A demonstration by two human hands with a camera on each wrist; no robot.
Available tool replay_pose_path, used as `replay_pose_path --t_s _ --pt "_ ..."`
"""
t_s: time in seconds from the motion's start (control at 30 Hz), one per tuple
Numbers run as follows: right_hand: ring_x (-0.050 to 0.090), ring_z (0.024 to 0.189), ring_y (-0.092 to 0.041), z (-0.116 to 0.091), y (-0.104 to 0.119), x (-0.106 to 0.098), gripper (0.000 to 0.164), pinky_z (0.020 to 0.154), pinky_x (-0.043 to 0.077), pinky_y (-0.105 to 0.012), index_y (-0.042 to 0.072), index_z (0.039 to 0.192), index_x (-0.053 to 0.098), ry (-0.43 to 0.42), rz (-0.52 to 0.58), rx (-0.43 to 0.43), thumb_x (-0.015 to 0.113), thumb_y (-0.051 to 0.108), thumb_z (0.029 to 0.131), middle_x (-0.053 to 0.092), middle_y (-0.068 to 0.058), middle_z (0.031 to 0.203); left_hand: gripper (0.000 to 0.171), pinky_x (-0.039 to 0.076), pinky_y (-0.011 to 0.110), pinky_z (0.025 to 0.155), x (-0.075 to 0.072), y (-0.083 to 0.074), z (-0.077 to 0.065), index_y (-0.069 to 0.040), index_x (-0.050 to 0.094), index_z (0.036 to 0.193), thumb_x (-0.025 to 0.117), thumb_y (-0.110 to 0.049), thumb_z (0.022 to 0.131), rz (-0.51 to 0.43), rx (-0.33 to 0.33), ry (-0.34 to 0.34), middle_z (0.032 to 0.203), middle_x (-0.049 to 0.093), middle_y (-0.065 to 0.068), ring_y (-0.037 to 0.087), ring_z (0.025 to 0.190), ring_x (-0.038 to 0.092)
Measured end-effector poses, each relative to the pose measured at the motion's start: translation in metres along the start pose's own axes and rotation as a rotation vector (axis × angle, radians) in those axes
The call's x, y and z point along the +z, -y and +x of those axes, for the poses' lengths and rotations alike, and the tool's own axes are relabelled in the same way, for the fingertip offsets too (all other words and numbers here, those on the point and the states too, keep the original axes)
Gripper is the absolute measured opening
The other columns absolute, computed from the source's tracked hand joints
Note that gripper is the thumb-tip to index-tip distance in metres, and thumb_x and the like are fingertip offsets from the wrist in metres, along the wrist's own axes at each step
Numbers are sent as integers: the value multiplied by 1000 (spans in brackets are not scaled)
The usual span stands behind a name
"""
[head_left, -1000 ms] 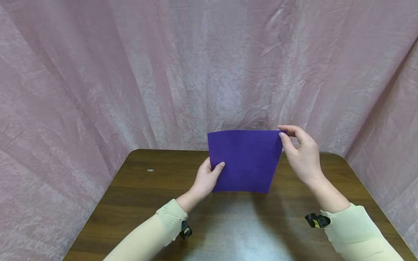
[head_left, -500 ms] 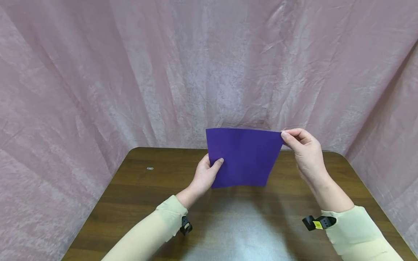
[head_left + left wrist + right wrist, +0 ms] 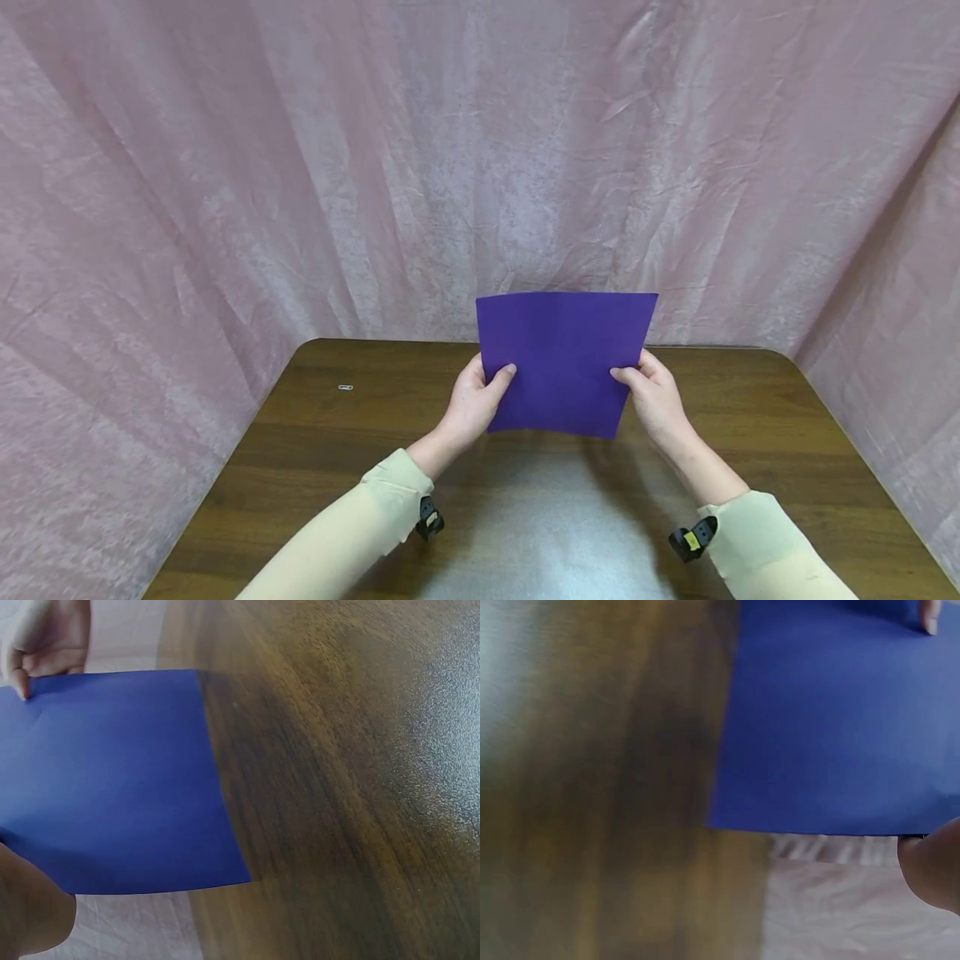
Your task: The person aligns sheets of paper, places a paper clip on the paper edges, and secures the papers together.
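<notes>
A square sheet of purple paper (image 3: 566, 350) is held up over the table, tilted toward me; it looks blue in the left wrist view (image 3: 120, 780). My left hand (image 3: 474, 396) pinches its left edge, thumb on the front face and fingers hidden behind. On the opposite edge my right hand (image 3: 656, 396) pinches the paper at about the same height, its thumb also on the front. Both wrist views show the sheet's lower edge above the wood, slightly curved. In the right wrist view only the base of my right hand (image 3: 934, 866) shows at the edge.
A small paper clip (image 3: 345, 387) lies on the brown wooden table (image 3: 315, 467), toward the far left. Pink curtains (image 3: 465, 167) hang behind the table and along its sides. A bright glare spreads over the table's near middle.
My right hand has left the sheet's top right corner and moved down to grip the middle of its right edge. The left hand keeps its hold, nearly still.
</notes>
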State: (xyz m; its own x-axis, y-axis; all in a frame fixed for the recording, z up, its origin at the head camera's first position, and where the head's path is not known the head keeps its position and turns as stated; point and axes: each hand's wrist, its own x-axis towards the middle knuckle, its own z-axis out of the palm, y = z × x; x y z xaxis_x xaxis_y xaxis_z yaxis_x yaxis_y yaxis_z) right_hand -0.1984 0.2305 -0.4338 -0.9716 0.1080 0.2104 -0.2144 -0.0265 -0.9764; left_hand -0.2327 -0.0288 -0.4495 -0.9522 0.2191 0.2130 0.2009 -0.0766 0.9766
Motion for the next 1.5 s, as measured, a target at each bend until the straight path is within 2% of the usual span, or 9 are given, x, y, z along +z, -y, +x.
replay_pose_path --t_s 0.23,0.47,0.57,0.67,0.83,1.1,1.23,1.5 --pt "64 94 -11 -8 -24 6 21 85 49 -28 4 105 68 -72 65 104 54 -6 94 70 7 93 26 59 48 86 -1 7 -1 -4 60 127 60 -16 104 12 13 6 112 72 13 28 98 71" --pt "67 89 -12 -12 -31 9 18 83 53 -30 9 101 70 -80 129 129 59 -3 96 72 5 92 28 55 57 91 -1 15 -5 -2 60 129 60 -16 105 -30 -23 17 115 71 16 38 104 69" --pt "69 88 -12 -14 -31 10 13 82 56 -32 10 103 71 -72 138 141 63 1 97 73 5 92 26 55 57 90 0 16 -5 -3 62 127 60 -16 105 -25 -18 12 115 71 15 38 104 69" --pt "71 87 -14 -15 -30 11 9 81 58 -35 10 106 70 -65 121 158 67 7 98 75 4 92 25 56 56 89 1 16 -5 -3 63 125 61 -18 105 -18 -12 13 114 71 15 38 102 70" --pt "73 85 -16 -15 -31 10 13 78 60 -37 12 111 68 -61 90 189 69 15 99 76 4 92 25 59 50 85 1 15 -5 -4 65 122 63 -21 104 6 -17 8 110 73 13 31 97 72" --pt "72 79 -18 -18 -20 12 20 71 61 -37 5 113 65 -77 32 233 70 19 99 75 0 86 27 61 41 74 2 11 -6 -2 64 121 64 -21 102 26 -42 -13 100 74 14 24 84 72" --pt "72 79 -18 -21 -14 11 27 70 60 -37 0 116 63 -59 -4 269 69 20 99 75 -2 88 28 61 39 73 1 9 -6 1 63 120 66 -19 101 36 -81 -14 99 74 15 22 83 72" --pt "72 79 -18 -25 -11 8 37 70 60 -36 -5 125 60 -16 -77 324 69 20 99 75 -6 92 29 60 41 74 -6 6 -10 1 63 123 64 -20 102 41 -206 15 99 74 15 22 84 71"
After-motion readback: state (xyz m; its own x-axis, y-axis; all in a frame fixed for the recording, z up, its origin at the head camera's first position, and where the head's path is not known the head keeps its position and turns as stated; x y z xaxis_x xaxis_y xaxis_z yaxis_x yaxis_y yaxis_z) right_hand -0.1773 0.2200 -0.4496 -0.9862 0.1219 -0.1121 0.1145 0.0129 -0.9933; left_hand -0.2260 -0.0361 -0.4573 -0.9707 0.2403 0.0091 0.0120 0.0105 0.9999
